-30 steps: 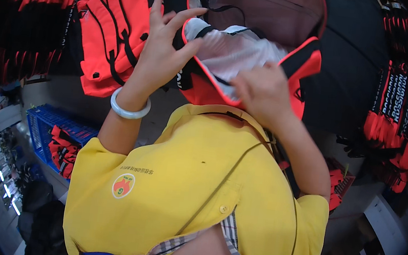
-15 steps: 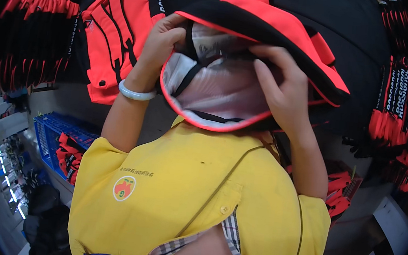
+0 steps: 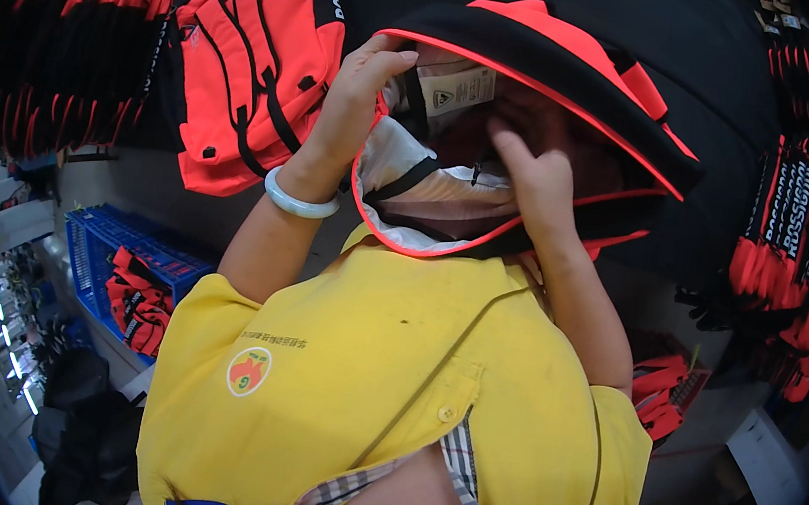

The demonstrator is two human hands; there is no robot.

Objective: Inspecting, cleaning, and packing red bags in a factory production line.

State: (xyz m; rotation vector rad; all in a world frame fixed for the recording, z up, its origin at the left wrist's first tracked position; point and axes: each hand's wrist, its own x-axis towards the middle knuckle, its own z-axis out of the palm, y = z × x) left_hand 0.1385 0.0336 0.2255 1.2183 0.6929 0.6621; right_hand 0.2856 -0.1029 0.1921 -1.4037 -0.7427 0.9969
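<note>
A coral-red and black backpack (image 3: 584, 78) is held up in front of my chest, its mouth spread wide and its pale lining (image 3: 472, 185) showing. My left hand (image 3: 357, 98), with a pale bangle at the wrist, is closed on the left edge of the mouth. My right hand (image 3: 539, 163) reaches inside, thumb apart from the stretched fingers, whose tips fade into shadow. Between the hands, a white label (image 3: 458, 91) shows on the inner wall. Beside my left hand a second coral-red backpack (image 3: 246, 65) lies with its black-edged straps upward.
Black-and-red strap pieces hang or lie in rows at the far left (image 3: 77, 66) and the right (image 3: 801, 228). A blue crate (image 3: 89, 266) with red pieces stands low on the left. Another container with red pieces (image 3: 663, 392) is by my right elbow. Dark cloth (image 3: 704, 77) covers the work surface.
My right hand has gone from the rim deeper into the backpack. The bag's mouth has shifted slightly right, and the inner label now shows clearly. My left hand keeps its grip.
</note>
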